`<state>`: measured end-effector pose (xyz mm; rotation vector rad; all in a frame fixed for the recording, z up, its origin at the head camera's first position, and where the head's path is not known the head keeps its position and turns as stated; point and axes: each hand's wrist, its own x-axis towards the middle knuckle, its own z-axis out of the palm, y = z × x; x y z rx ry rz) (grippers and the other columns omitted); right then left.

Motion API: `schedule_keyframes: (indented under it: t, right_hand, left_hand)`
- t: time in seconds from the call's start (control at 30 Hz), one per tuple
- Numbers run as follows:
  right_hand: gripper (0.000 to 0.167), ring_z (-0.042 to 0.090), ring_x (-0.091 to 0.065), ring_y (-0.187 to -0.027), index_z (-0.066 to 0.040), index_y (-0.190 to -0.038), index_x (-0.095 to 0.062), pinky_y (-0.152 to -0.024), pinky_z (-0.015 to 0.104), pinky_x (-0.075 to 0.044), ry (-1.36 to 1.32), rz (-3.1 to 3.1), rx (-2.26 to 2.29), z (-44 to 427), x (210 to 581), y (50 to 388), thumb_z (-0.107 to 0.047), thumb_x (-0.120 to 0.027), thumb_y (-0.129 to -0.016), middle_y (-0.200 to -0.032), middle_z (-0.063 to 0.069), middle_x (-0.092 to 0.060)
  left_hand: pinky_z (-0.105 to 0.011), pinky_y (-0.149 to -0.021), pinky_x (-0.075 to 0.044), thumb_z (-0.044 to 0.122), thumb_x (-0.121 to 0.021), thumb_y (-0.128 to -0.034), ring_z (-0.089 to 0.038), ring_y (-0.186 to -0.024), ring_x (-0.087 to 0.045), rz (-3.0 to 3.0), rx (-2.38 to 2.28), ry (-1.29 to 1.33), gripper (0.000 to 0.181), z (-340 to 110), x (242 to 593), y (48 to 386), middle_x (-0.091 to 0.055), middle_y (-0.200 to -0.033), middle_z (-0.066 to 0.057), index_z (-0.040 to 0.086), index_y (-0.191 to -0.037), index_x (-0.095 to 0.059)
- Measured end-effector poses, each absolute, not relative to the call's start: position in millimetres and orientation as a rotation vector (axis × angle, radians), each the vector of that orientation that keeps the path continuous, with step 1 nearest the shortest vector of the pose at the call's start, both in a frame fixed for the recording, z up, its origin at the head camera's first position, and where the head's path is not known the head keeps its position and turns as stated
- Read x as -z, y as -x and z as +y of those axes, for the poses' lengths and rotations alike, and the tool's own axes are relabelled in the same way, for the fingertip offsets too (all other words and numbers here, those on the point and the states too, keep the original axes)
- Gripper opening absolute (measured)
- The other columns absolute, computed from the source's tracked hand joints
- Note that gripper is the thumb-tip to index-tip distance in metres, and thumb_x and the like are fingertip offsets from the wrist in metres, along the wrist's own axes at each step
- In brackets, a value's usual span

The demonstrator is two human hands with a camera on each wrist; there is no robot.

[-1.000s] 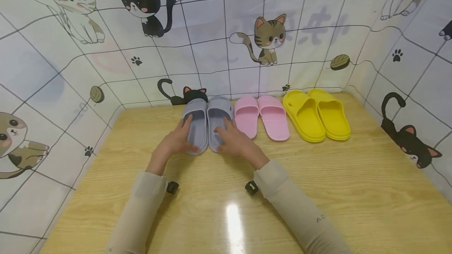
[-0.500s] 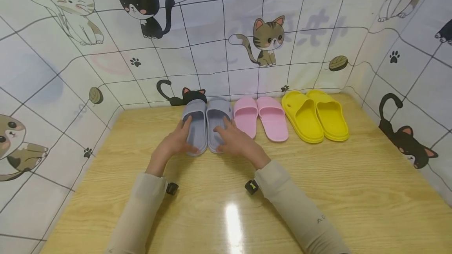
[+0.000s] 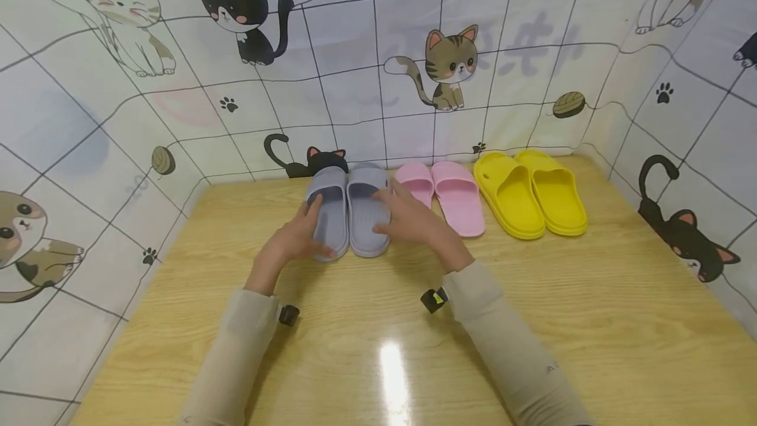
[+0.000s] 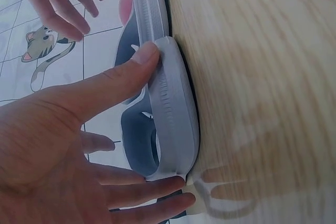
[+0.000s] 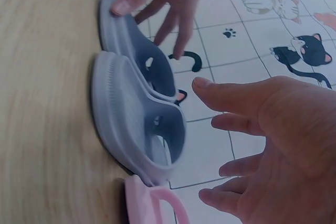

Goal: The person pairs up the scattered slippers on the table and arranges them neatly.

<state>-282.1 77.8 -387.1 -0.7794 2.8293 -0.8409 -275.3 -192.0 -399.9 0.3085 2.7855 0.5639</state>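
Observation:
A pair of grey slippers stands side by side, toes to the wall. My left hand [image 3: 294, 235] is at the left grey slipper [image 3: 332, 225], thumb at its heel and the other fingers nearly straight along its outer side. In the left wrist view the thumb of my left hand [image 4: 58, 129] touches the slipper's rim [image 4: 170, 103]. My right hand [image 3: 409, 217] hovers by the outer side of the right grey slipper [image 3: 365, 222], fingers loosely spread. The right wrist view shows a gap between my right hand [image 5: 294, 140] and that slipper [image 5: 118, 108].
Pink slippers [image 3: 461, 212], partly covered by my right hand, stand just right of the grey pair. Yellow slippers [image 3: 514, 209] follow farther right. All stand on a wooden surface [image 3: 355, 307] against a cat-patterned wall [image 3: 355, 97], with side walls left and right.
My right hand has come away from the right grey slipper, moving right and up over the pink pair. My left hand and the slippers have stayed in place.

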Motion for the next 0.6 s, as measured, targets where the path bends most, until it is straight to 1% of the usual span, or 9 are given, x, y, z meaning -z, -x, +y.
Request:
schedule_keyframes:
  t: [0.1,0.2,0.4,0.53,0.6]
  right_hand:
    - [0.063,0.039,-0.017,-0.16,-0.011,-0.15,-0.05,-0.122,0.063,-0.031,0.738,2.819,0.891,87.0,382.4,281.5,-0.031,-0.073,-0.095,-0.172,0.024,-0.011]
    - [0.064,0.04,-0.016,-0.16,-0.012,-0.152,-0.048,-0.122,0.066,-0.03,0.703,2.796,0.928,92.5,376.5,282.1,-0.032,-0.072,-0.096,-0.173,0.024,-0.008]
    - [0.065,0.04,-0.013,-0.161,-0.011,-0.152,-0.048,-0.123,0.065,-0.028,0.678,2.79,0.948,96.5,370.8,283.8,-0.033,-0.071,-0.096,-0.173,0.023,-0.009]
    - [0.063,0.04,-0.012,-0.161,-0.011,-0.151,-0.049,-0.123,0.065,-0.026,0.68,2.796,0.945,97.2,368.8,283.7,-0.032,-0.071,-0.096,-0.173,0.023,-0.012]
    - [0.063,0.04,-0.011,-0.161,-0.01,-0.151,-0.049,-0.124,0.065,-0.026,0.687,2.795,0.947,97.8,369.0,283.4,-0.032,-0.072,-0.096,-0.172,0.023,-0.014]
  left_hand:
    - [-0.068,-0.121,-0.026,0.04,-0.087,-0.0819,-0.06,-0.15,-0.024,2.784,-0.559,-0.312,0.128,-192.2,400.7,275.2,0.003,-0.17,-0.032,0.012,-0.167,0.004]
    - [-0.069,-0.121,-0.026,0.042,-0.086,-0.0826,-0.06,-0.15,-0.023,2.776,-0.557,-0.302,0.128,-192.8,399.5,275.9,0.004,-0.17,-0.032,0.012,-0.167,0.005]
    - [-0.068,-0.121,-0.027,0.045,-0.08,-0.0878,-0.06,-0.149,-0.024,2.777,-0.551,-0.289,0.121,-191.9,397.1,275.6,0.004,-0.17,-0.032,0.013,-0.167,0.006]
    - [-0.066,-0.123,-0.026,0.047,-0.078,-0.0897,-0.056,-0.152,-0.021,2.772,-0.615,-0.287,0.12,-191.0,398.1,274.7,0.007,-0.17,-0.031,0.013,-0.167,0.007]
    - [-0.065,-0.123,-0.027,0.048,-0.078,-0.0898,-0.055,-0.153,-0.022,2.765,-0.632,-0.294,0.12,-189.9,398.6,274.0,0.009,-0.17,-0.032,0.012,-0.167,0.007]
